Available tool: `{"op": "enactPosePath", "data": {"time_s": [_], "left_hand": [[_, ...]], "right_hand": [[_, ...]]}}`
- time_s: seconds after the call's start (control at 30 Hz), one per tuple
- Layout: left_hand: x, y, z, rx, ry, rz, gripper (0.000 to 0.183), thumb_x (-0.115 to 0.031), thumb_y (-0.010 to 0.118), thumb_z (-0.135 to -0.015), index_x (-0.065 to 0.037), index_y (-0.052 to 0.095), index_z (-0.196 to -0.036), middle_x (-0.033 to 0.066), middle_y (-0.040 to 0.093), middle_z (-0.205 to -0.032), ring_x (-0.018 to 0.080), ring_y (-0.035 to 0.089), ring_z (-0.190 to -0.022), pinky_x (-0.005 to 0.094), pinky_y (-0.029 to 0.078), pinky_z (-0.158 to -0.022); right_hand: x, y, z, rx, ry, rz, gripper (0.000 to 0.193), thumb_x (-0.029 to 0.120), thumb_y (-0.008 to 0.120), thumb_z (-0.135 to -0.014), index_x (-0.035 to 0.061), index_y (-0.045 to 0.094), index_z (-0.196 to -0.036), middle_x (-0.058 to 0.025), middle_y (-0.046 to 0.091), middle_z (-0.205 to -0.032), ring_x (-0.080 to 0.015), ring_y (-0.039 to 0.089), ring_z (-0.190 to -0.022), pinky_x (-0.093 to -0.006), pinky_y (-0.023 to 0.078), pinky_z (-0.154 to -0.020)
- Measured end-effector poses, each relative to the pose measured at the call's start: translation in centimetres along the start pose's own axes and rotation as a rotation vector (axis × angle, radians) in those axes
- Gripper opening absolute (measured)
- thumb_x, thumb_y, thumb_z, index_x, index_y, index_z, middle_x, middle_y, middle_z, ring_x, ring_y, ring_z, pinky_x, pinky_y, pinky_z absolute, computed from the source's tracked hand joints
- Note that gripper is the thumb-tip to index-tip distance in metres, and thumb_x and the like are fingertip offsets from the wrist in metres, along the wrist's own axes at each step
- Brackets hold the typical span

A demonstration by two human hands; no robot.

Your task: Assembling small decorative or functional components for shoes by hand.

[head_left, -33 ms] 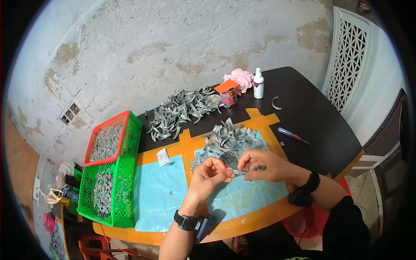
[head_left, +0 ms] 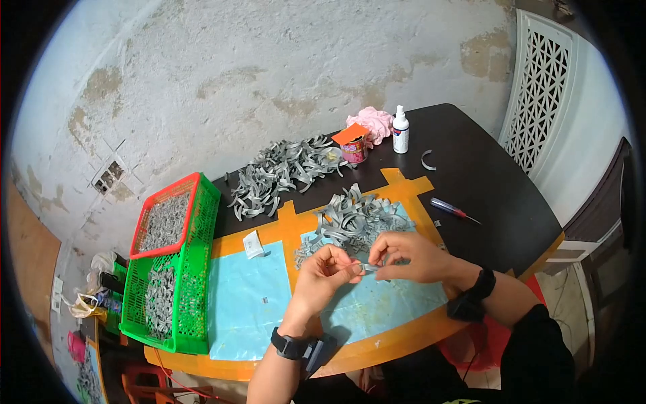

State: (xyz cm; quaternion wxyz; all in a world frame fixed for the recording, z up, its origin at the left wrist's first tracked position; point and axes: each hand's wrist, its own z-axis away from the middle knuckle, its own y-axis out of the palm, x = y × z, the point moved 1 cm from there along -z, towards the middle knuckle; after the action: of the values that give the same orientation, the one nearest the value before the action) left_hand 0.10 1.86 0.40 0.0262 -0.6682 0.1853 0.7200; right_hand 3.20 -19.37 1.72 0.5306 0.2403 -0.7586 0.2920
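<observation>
Both hands meet over the blue sheet in front of me. My left hand is closed, its thumb and fingertips pinching one end of a short grey strip. At the other end of that strip, my right hand is closed too, thumb against fingers. The fingers hide most of the strip. Just beyond the hands lies a heap of curved grey strips, with smaller grey pieces at its left edge.
A larger strip heap lies behind. At left stands a green basket with a red basket. A tin, pink cloth, spray bottle, screwdriver, lone curved strip and white packet are also on the table.
My right fingers have shifted very slightly toward the left hand along the grey strip. Everything else is as it was.
</observation>
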Motion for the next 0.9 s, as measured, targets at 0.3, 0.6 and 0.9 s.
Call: {"op": "enactPosePath", "data": {"time_s": [0.3,0.6,0.9], "left_hand": [[-1.3,1.5,0.3,0.002,-0.149,0.158,0.019,0.0,0.064,-0.086,0.001,0.059,-0.104,0.0087,0.065,-0.099,0.0167,0.065,-0.091,0.0295,0.054,-0.083],[-0.3,1.7,0.2,0.069,0.026,-0.133,0.021,0.002,0.068,-0.081,0.0,0.068,-0.102,0.0068,0.065,-0.1,0.0134,0.063,-0.092,0.0247,0.051,-0.084],[-0.8,2.2,0.5,0.002,0.23,-0.251,0.019,-0.005,0.066,-0.087,-0.001,0.063,-0.105,0.0028,0.063,-0.098,0.0099,0.059,-0.093,0.0252,0.047,-0.085]], "right_hand": [[-1.4,-0.2,0.1,-0.093,0.065,-0.207,0.014,-0.003,0.062,-0.084,-0.001,0.057,-0.097,-0.0058,0.061,-0.092,-0.0115,0.06,-0.087,-0.0258,0.05,-0.078],[-2.7,0.0,0.2,-0.017,0.143,-0.413,0.018,-0.001,0.066,-0.083,0.002,0.054,-0.095,-0.003,0.06,-0.09,-0.0091,0.059,-0.085,-0.0227,0.047,-0.076],[0.3,0.4,-0.1,-0.164,0.02,-0.242,0.022,-0.001,0.068,-0.082,0.0017,0.06,-0.102,-0.003,0.056,-0.094,-0.0096,0.056,-0.088,-0.0232,0.046,-0.076]]}}
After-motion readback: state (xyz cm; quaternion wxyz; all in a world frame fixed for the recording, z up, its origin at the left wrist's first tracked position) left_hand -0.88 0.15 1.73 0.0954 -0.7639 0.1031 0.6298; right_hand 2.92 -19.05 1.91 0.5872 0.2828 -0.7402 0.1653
